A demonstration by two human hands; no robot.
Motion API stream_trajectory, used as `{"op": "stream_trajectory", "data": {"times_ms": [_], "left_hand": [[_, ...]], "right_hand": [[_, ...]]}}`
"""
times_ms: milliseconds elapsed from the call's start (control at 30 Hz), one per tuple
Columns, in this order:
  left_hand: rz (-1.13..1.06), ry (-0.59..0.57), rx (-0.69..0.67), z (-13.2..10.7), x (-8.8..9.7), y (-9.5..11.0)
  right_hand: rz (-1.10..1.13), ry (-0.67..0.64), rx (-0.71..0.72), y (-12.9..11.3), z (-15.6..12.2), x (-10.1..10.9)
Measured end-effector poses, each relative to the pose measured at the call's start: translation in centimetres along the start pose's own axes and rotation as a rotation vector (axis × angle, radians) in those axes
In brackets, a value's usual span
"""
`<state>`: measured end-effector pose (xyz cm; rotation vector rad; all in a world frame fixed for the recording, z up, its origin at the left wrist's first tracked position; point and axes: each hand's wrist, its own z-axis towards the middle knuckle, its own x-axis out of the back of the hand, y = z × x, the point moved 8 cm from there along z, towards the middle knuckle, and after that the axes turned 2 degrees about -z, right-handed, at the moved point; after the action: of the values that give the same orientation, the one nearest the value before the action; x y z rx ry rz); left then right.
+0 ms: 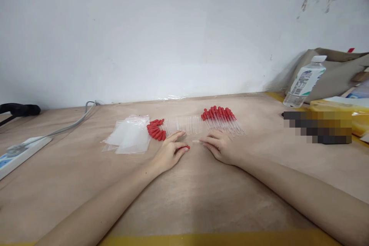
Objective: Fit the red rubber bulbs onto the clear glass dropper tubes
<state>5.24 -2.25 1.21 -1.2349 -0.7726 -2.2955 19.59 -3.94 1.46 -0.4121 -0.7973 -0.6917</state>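
Clear glass droppers with red rubber bulbs lie on the wooden table (184,196). One pile (157,129) has its bulbs to the left, a second pile (220,117) sits further right. My left hand (170,152) rests on the table, fingers curled round the red bulb of one dropper (190,144). My right hand (220,147) lies opposite, its fingertips pinching the clear tip of the same dropper. A stack of small clear zip bags (128,135) lies just left of the left pile.
A white power strip (17,155) with a grey cable lies at the left edge. At the right stand a plastic water bottle (304,81), a brown paper bag (334,71) and yellow packaging (357,117). A white wall backs the table.
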Motion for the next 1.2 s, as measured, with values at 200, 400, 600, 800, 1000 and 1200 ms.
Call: {"op": "stream_trajectory", "data": {"times_ms": [200,400,600,800,1000,1200], "left_hand": [[-0.137,0.082,0.037,0.2,0.9,0.8],[-0.204,0.051,0.067,0.2,0.8,0.8],[-0.235,0.016,0.104,0.1,0.2,0.6],[-0.306,-0.012,0.116,-0.2,-0.4,0.4],[-0.260,-0.006,0.123,-0.2,-0.4,0.4],[-0.204,0.061,0.043,-0.2,0.8,0.6]], "right_hand": [[0.055,0.025,-0.014,-1.0,0.1,0.3],[0.101,0.039,0.002,-1.5,0.2,0.2],[0.168,0.050,0.019,-1.3,0.0,-0.2],[0.228,-0.027,0.040,-1.2,0.5,-0.6],[-0.111,-0.064,0.089,-2.3,0.4,-0.5],[-0.068,0.012,0.105,-2.3,0.0,-0.5]]}}
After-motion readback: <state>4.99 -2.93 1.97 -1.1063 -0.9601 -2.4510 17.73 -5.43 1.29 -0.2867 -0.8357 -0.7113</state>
